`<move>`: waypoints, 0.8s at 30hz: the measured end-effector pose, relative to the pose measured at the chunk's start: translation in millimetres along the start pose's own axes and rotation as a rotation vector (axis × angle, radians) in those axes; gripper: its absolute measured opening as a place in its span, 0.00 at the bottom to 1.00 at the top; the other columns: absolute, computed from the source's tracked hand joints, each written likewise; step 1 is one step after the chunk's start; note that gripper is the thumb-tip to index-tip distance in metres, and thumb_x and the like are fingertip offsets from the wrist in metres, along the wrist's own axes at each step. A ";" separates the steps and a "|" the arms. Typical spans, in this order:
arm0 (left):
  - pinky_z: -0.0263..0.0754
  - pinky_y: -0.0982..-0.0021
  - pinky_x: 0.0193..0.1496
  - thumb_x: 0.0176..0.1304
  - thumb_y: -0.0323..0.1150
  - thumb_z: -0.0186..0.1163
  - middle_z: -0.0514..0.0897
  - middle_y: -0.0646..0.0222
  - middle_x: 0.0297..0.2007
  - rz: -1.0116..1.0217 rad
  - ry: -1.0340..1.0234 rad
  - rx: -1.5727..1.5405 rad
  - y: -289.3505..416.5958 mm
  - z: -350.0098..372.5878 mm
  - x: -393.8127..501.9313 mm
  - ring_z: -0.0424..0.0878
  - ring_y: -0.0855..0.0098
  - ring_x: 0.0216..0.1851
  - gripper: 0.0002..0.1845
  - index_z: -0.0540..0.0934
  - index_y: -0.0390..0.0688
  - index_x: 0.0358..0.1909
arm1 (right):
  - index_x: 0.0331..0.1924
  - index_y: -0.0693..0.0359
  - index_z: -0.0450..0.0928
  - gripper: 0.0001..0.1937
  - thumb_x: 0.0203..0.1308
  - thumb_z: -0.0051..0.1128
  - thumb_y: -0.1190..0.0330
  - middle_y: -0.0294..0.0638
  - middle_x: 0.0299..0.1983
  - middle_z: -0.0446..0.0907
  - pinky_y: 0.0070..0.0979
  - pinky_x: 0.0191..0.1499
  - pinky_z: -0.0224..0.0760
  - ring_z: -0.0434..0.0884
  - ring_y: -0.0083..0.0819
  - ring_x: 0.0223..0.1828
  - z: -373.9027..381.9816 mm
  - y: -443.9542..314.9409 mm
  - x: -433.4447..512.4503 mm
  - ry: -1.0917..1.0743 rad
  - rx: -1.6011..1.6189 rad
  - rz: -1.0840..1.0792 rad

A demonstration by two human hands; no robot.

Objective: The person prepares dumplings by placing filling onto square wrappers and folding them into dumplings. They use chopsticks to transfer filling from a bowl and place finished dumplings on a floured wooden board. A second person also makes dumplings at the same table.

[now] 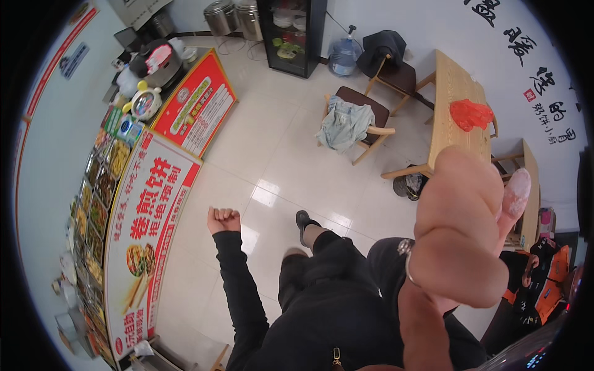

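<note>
My left hand [223, 220], at the end of a black sleeve, is curled into a fist over the tiled floor, with no object visible in it. Very close to the camera, my right hand [457, 232] looms large at the right, its fingers bent and one finger with whitish residue on its tip. It wears a ring [405, 247]; whether it holds anything is hidden. Behind it stands a wooden table [457, 69] bearing a crumpled red plastic bag [471, 115]. Left of my left hand runs a food counter with a printed front panel [139, 232].
A chair [384, 109] draped with a light-blue garment [345, 123] stands ahead, near a bin [408, 183]. Farther back are another chair [399, 76], a water bottle [343, 55] and a black cabinet [290, 37]. A person in black and orange [533, 283] is at the lower right.
</note>
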State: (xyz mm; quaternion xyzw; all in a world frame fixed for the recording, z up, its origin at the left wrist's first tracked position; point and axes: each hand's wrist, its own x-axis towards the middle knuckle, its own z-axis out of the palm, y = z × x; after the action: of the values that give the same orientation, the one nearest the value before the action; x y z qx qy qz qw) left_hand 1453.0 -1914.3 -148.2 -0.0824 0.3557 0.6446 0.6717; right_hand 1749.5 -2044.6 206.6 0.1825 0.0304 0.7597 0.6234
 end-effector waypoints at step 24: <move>0.60 0.70 0.26 0.68 0.47 0.54 0.62 0.81 0.12 -0.141 0.051 0.212 -8.5 462.7 640.1 0.64 0.77 0.17 0.22 0.63 0.54 0.15 | 0.60 0.68 0.65 0.22 0.68 0.43 0.62 0.50 0.64 0.66 0.43 0.70 0.49 0.61 0.42 0.69 -259.5 -481.9 849.0 0.466 -1.005 -0.594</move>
State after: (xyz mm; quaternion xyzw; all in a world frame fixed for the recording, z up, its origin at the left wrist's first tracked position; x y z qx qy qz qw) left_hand 1578.9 -1135.5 -185.6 -0.0519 0.4320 0.5523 0.7111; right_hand 1986.2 -1077.5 36.1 -0.3197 -0.1460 0.4955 0.7943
